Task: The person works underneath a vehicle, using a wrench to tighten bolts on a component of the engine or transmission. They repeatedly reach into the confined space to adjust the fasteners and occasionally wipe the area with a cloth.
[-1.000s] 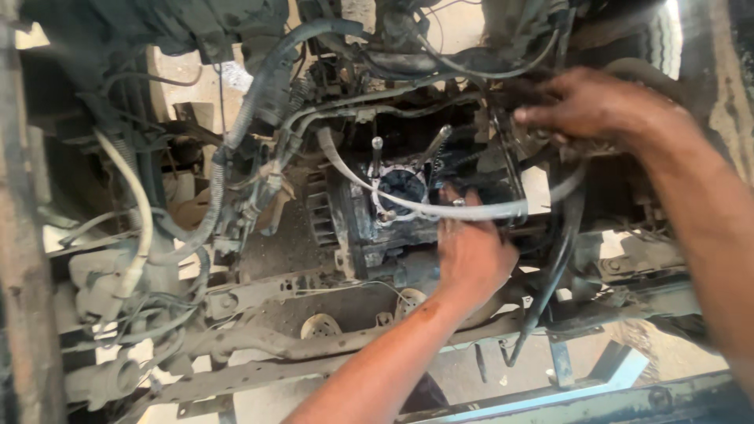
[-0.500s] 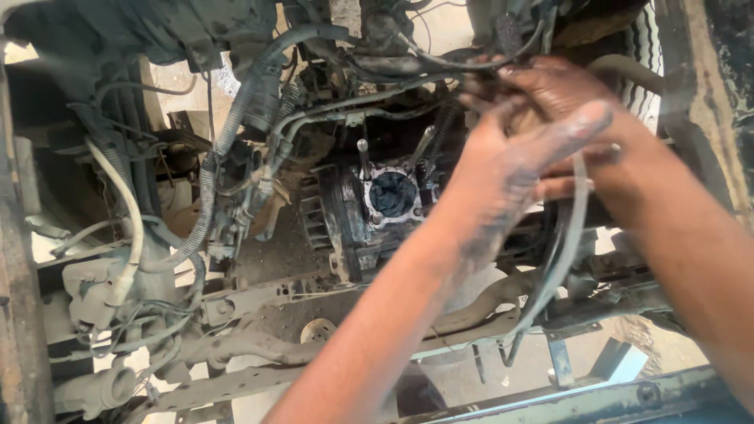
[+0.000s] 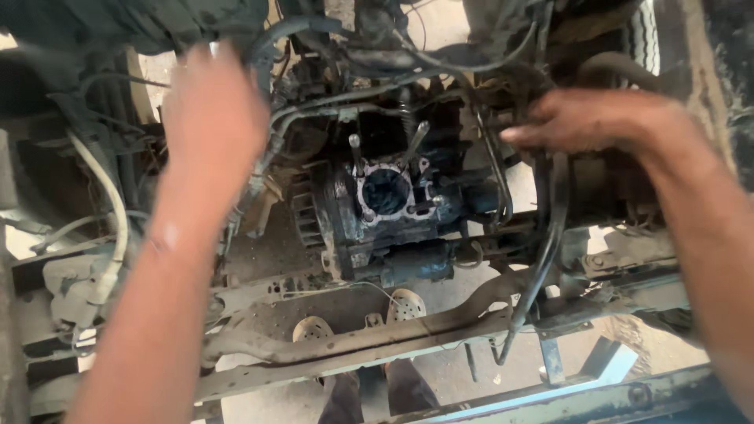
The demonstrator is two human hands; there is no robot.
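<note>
Greasy black metal makes up the small engine point(image 3: 389, 216) in the middle of the frame, with an open round hole and thin studs sticking up. The left hand point(image 3: 214, 118) is up by the gray hoses point(image 3: 306, 31), blurry, so I cannot tell if it grips anything. The right hand point(image 3: 585, 119) lies flat and loose on the black hose point(image 3: 550, 251). Dirt could fall into the open hole. A tugged hose might pop off.

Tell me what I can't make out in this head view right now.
- Left hand: motion-blurred; fingertips and what they touch unclear.
- Right hand: fingertips lost among dark hoses; grip unclear.
- Engine cylinder opening: inside too dark.
- Feet: crossed by the frame bar.
</note>
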